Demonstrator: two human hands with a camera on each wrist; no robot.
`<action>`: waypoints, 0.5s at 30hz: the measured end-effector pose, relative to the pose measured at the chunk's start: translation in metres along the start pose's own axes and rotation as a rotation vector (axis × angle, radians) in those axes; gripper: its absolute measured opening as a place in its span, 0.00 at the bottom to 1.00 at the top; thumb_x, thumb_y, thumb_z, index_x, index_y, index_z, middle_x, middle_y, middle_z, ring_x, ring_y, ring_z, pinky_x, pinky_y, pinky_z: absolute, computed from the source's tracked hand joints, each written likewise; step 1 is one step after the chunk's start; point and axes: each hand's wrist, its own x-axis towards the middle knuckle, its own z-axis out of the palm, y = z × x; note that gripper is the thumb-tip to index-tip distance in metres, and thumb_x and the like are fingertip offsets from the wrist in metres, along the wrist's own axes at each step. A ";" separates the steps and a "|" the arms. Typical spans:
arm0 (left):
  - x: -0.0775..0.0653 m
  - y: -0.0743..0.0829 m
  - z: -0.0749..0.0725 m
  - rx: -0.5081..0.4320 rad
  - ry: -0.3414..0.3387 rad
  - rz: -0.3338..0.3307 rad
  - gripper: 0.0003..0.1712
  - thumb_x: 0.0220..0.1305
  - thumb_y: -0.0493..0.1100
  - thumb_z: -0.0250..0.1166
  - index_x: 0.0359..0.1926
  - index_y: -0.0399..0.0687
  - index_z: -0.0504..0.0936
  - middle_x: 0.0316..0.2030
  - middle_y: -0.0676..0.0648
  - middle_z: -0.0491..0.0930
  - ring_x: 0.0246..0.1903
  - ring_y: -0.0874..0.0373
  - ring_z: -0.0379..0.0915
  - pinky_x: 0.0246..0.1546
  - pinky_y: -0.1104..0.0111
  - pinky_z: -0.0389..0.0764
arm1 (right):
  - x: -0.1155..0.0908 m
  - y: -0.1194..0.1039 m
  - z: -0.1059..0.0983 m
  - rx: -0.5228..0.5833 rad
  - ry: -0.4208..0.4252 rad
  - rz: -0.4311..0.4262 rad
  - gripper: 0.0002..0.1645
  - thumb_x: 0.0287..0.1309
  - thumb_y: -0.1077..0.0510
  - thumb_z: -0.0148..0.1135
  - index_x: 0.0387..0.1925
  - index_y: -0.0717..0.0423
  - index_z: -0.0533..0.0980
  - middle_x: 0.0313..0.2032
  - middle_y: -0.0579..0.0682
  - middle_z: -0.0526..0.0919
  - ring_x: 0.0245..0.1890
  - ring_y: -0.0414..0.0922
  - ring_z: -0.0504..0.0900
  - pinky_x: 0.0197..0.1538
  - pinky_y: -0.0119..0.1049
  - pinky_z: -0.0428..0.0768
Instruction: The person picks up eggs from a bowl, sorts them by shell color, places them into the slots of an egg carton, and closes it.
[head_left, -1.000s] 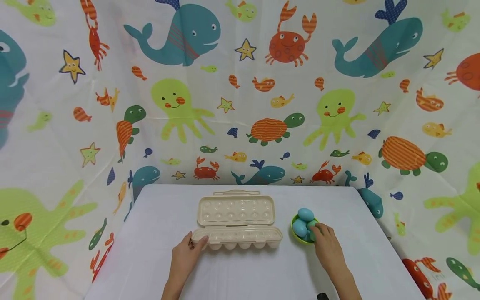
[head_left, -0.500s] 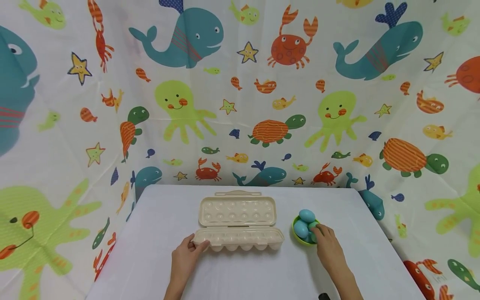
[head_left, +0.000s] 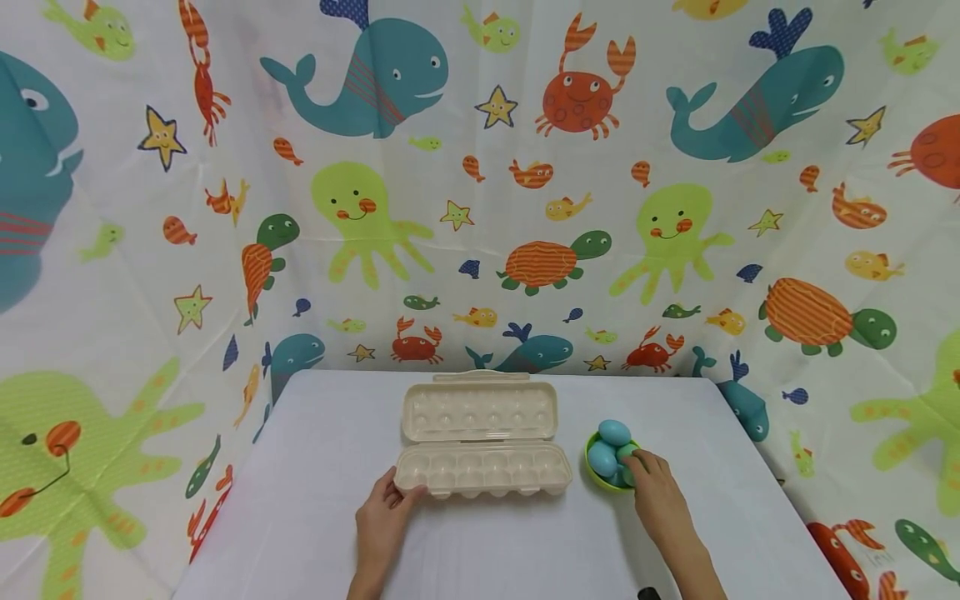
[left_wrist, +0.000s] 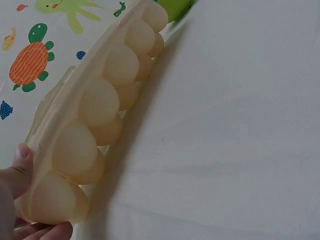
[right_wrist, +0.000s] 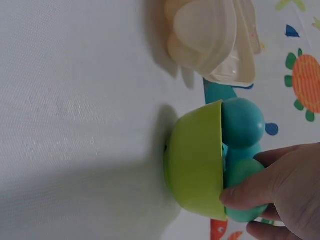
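A beige egg carton (head_left: 483, 468) lies open, its lid (head_left: 480, 410) folded back and its two rows of cups bare. At its left end my left hand (head_left: 381, 523) grips it, thumb on the front rim and fingers around the end and underneath; the left wrist view shows the rounded undersides of the cups. To the right, a lime-green bowl (right_wrist: 197, 160) holds several blue and green toy eggs. My right hand (head_left: 663, 500) reaches into it and pinches a green egg (right_wrist: 242, 172) between thumb and fingers, at the rim. Two blue eggs (head_left: 602, 458) show beside it.
A white cloth covers the table (head_left: 300, 467). Behind and on both sides hangs a curtain (head_left: 480, 150) printed with sea animals. A small dark object (head_left: 648, 593) shows at the bottom edge, beside my right forearm.
My left hand has shifted right, moving the carton slightly right and tipping it so that more of the cups' insides faces the head camera. The right hand stays at the bowl.
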 end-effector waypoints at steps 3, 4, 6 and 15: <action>0.000 -0.005 0.006 -0.053 0.010 -0.003 0.43 0.52 0.45 0.78 0.64 0.29 0.72 0.52 0.26 0.81 0.52 0.38 0.83 0.48 0.68 0.86 | 0.000 0.000 0.000 0.000 -0.005 0.000 0.29 0.39 0.83 0.69 0.47 0.65 0.79 0.51 0.64 0.79 0.54 0.64 0.77 0.50 0.57 0.84; 0.000 -0.007 0.007 -0.073 0.015 -0.004 0.43 0.52 0.45 0.78 0.65 0.29 0.72 0.53 0.26 0.81 0.53 0.38 0.82 0.49 0.68 0.86 | 0.000 0.000 0.000 -0.001 -0.005 0.000 0.29 0.39 0.83 0.69 0.47 0.65 0.79 0.51 0.64 0.79 0.53 0.64 0.77 0.50 0.57 0.84; 0.001 -0.011 0.010 -0.103 0.015 -0.001 0.43 0.52 0.43 0.78 0.65 0.28 0.71 0.54 0.25 0.80 0.54 0.37 0.81 0.50 0.67 0.85 | 0.000 0.001 0.000 -0.003 -0.002 -0.005 0.29 0.39 0.83 0.69 0.47 0.65 0.79 0.50 0.64 0.79 0.53 0.64 0.77 0.50 0.56 0.84; -0.002 -0.025 0.016 -0.171 0.019 0.013 0.44 0.49 0.37 0.79 0.66 0.29 0.70 0.58 0.26 0.77 0.56 0.37 0.79 0.48 0.80 0.82 | 0.001 0.002 0.000 -0.004 0.007 -0.027 0.28 0.40 0.83 0.69 0.46 0.65 0.79 0.49 0.63 0.79 0.52 0.63 0.77 0.50 0.55 0.84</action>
